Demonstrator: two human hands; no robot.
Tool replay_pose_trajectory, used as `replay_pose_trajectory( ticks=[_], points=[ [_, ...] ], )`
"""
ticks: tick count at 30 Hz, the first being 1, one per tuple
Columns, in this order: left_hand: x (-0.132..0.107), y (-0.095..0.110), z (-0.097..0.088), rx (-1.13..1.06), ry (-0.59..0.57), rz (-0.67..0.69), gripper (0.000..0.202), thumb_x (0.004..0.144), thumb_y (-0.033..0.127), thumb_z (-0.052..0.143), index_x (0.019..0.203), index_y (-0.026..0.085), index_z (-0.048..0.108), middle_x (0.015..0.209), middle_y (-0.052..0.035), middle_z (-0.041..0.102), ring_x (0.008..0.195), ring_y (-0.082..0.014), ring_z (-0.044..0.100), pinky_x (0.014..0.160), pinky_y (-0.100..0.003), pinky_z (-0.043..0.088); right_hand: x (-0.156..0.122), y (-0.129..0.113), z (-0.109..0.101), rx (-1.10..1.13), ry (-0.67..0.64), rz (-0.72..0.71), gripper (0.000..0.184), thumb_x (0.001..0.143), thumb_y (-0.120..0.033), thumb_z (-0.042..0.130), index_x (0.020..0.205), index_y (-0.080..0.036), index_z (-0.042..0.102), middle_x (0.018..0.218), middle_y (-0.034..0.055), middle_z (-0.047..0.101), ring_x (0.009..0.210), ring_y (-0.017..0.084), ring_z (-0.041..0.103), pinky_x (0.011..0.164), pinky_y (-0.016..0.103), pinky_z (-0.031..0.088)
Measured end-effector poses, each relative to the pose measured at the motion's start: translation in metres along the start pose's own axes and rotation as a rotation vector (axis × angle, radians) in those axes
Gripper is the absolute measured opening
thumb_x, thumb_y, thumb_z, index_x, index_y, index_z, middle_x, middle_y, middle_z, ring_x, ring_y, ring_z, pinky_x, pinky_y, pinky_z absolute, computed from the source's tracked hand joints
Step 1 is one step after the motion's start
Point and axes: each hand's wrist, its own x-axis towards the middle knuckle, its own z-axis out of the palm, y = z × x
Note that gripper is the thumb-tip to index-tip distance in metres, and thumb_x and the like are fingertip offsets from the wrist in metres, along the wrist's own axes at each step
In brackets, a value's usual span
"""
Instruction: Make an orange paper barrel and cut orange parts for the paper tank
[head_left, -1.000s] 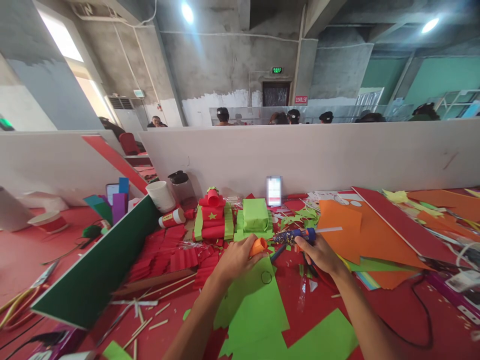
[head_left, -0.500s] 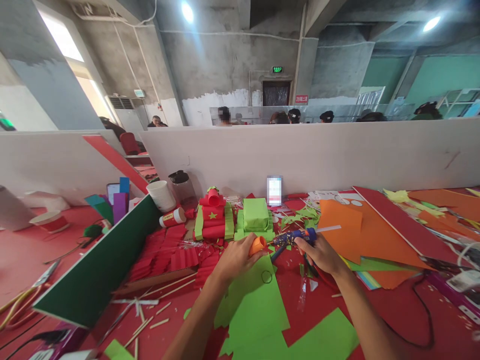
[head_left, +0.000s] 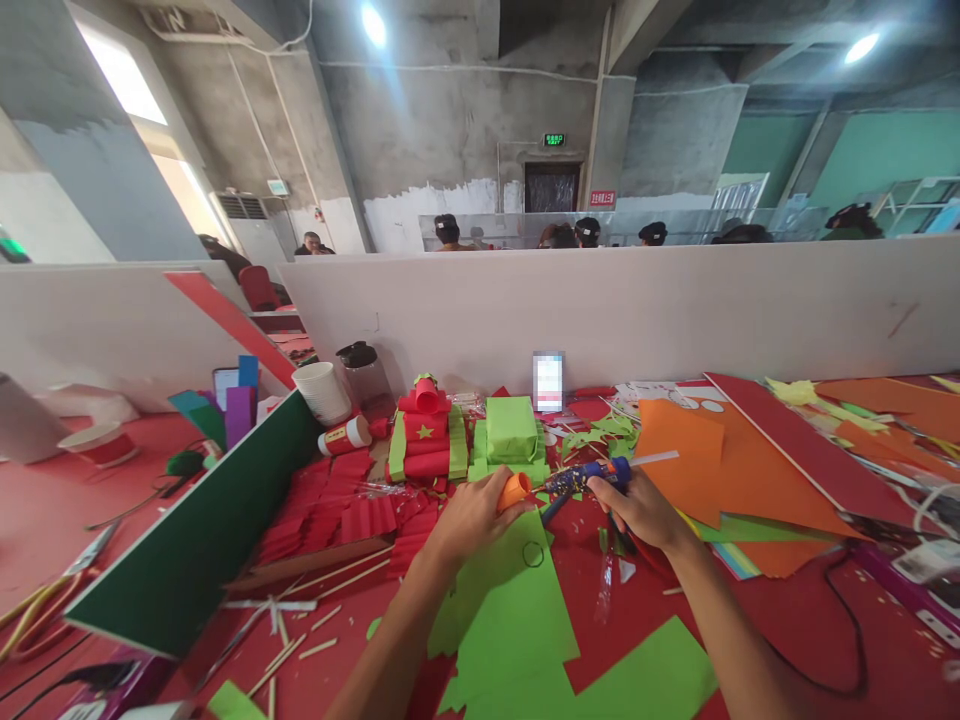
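My left hand (head_left: pixel 471 518) is closed round a small orange paper tube (head_left: pixel 515 491), held just above a sheet of light green paper (head_left: pixel 510 610). My right hand (head_left: pixel 637 508) grips a blue glue gun (head_left: pixel 589 475) whose nozzle points left at the orange tube. A white glue stick pokes out of the gun's back end to the right. Behind my hands stand a red and green paper model with a yellow star (head_left: pixel 426 435) and a green paper block (head_left: pixel 511 430).
A dark green board (head_left: pixel 195 540) leans at the left, with red pleated paper (head_left: pixel 352 510) and wooden sticks beside it. Orange sheets (head_left: pixel 720 470) and a red board lie at the right. A white cup (head_left: pixel 321 392), a jar and a phone stand by the white partition (head_left: pixel 637 310). People sit beyond it.
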Motion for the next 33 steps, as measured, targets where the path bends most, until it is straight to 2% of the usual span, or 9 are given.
replay_pose_trajectory(
  ticks=[9, 15, 21, 29, 33],
  points=[
    [0.001, 0.001, 0.0, -0.002, -0.035, -0.012, 0.039, 0.093, 0.058, 0.043, 0.103, 0.021, 0.051, 0.085, -0.0056, 0.07, 0.08, -0.0245, 0.069, 0.057, -0.025, 0.038, 0.001, 0.002, 0.005, 0.084, -0.024, -0.003, 0.047, 0.088, -0.057, 0.052, 0.06, -0.019, 0.05, 0.05, -0.0034, 0.051, 0.035, 0.01, 0.048, 0.039, 0.022, 0.035],
    [0.001, 0.002, 0.0, -0.016, -0.05, -0.017, 0.036, 0.093, 0.056, 0.045, 0.104, 0.022, 0.051, 0.089, -0.0061, 0.07, 0.082, -0.0246, 0.068, 0.059, -0.026, 0.04, 0.003, 0.008, 0.004, 0.155, 0.027, -0.018, 0.051, 0.089, -0.06, 0.049, 0.062, -0.018, 0.054, 0.056, -0.0001, 0.059, 0.034, 0.009, 0.047, 0.041, 0.023, 0.037],
    [0.002, 0.0, -0.001, -0.061, -0.06, -0.035, 0.037, 0.092, 0.057, 0.045, 0.103, 0.022, 0.05, 0.091, -0.0063, 0.069, 0.079, -0.0236, 0.068, 0.059, -0.026, 0.04, 0.002, 0.01, -0.005, 0.108, -0.032, 0.018, 0.051, 0.089, -0.06, 0.049, 0.062, -0.017, 0.056, 0.059, 0.0004, 0.06, 0.035, 0.009, 0.051, 0.04, 0.023, 0.037],
    [0.0, -0.006, -0.001, -0.078, -0.018, 0.011, 0.033, 0.093, 0.052, 0.044, 0.106, 0.022, 0.048, 0.097, -0.0081, 0.067, 0.079, -0.0232, 0.066, 0.061, -0.027, 0.041, 0.007, 0.012, -0.003, 0.052, 0.044, 0.025, 0.05, 0.089, -0.06, 0.049, 0.064, -0.017, 0.057, 0.062, 0.0005, 0.062, 0.035, 0.009, 0.05, 0.038, 0.023, 0.037],
    [0.0, -0.007, -0.002, -0.043, -0.013, 0.029, 0.025, 0.095, 0.045, 0.042, 0.104, 0.022, 0.047, 0.101, -0.0091, 0.066, 0.078, -0.0227, 0.065, 0.062, -0.028, 0.04, 0.003, 0.011, -0.001, 0.093, -0.035, 0.04, 0.049, 0.089, -0.059, 0.052, 0.067, -0.017, 0.058, 0.064, 0.001, 0.063, 0.036, 0.008, 0.049, 0.04, 0.022, 0.036]
  ],
)
